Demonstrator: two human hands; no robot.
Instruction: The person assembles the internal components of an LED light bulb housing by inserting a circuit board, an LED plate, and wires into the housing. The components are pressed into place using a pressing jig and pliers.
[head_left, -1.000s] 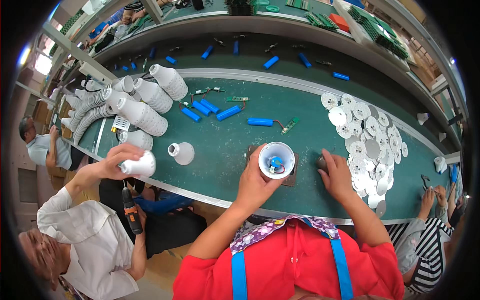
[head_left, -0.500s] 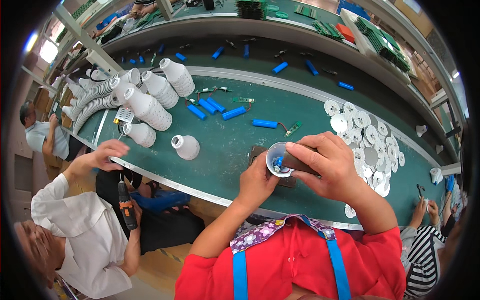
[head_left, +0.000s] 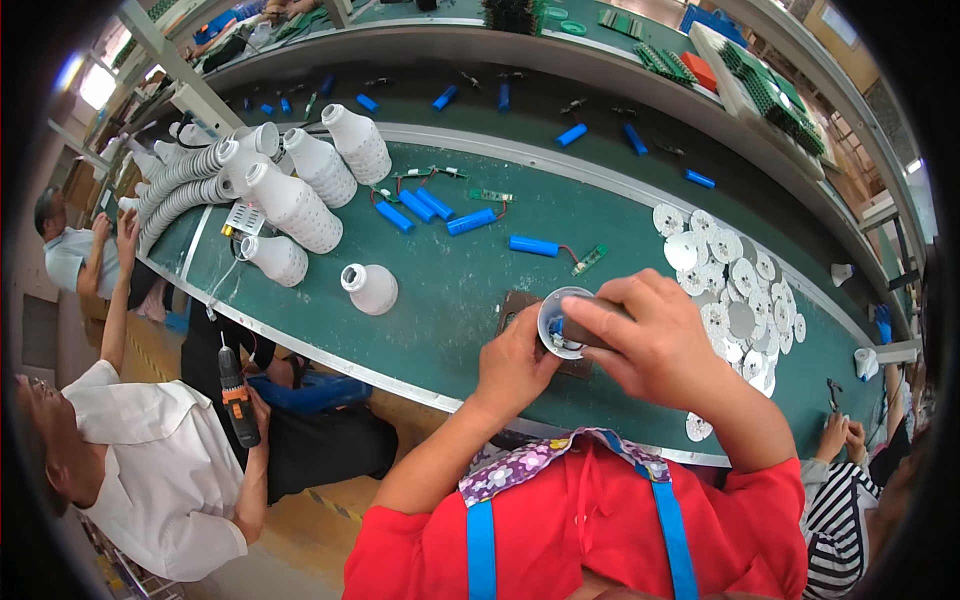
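Note:
My left hand point(head_left: 512, 368) is wrapped round a white lamp housing point(head_left: 547, 318), its open mouth tilted up toward me. Blue and white parts with thin wires point(head_left: 566, 340) show inside. My right hand point(head_left: 655, 335) grips a dark grey-brown bar point(head_left: 600, 325) between thumb and fingers, its end at the housing's mouth; how far it reaches in is hidden. Under my hands lies a dark brown block point(head_left: 514, 308), partly covered. Beyond them is a blue battery point(head_left: 534, 246) wired to a small green circuit board point(head_left: 590, 260). A single white housing point(head_left: 370, 289) stands to the left.
Stacked white housings point(head_left: 290, 210) and ribbed white stacks point(head_left: 185, 195) stand at left. More blue batteries point(head_left: 472, 222) lie mid-table; round silver-white discs point(head_left: 742, 320) cover the right. A co-worker at left holds a cordless screwdriver point(head_left: 237, 395). Behind runs a dark belt point(head_left: 540, 105) carrying batteries.
The bar and my right fingers have shifted slightly over the housing's mouth. The left co-worker's free hand has reached away toward the far left; the screwdriver has moved slightly left.

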